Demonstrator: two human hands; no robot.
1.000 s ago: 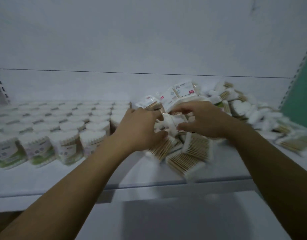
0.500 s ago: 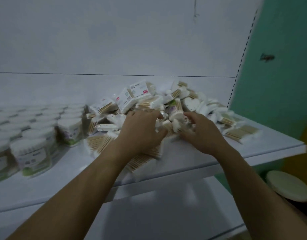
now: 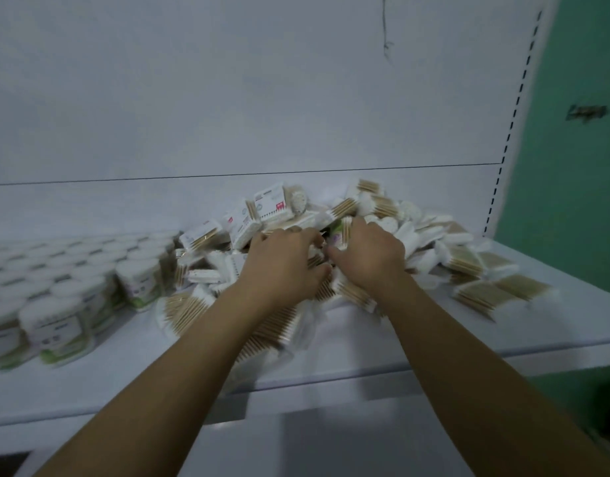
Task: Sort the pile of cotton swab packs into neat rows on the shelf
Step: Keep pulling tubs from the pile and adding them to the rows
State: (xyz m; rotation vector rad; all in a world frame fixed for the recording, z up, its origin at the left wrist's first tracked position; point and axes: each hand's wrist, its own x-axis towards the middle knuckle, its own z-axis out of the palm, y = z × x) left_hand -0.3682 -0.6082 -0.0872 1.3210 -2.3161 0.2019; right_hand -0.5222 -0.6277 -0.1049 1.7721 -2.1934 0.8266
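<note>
A loose pile of cotton swab packs [image 3: 468,259] lies on the white shelf [image 3: 399,346], spreading from the middle to the right. Flat packs show tan sticks with white tips; boxed ones [image 3: 270,204] lean at the back. My left hand [image 3: 282,266] and my right hand [image 3: 368,256] are side by side in the heart of the pile, fingers curled down among the packs. Their fingertips are buried, so which pack each one grips is hidden. Round tubs of swabs [image 3: 59,325] stand in neat rows on the left.
The shelf's front edge [image 3: 331,383] runs below my forearms, with a lower shelf [image 3: 313,445] beneath. A white back panel rises behind the pile. A slotted upright [image 3: 509,132] and a green wall [image 3: 571,201] close off the right side.
The view has swung further right and closer. Both hands moved together deeper into the pile's middle, and packs near them have shifted.
</note>
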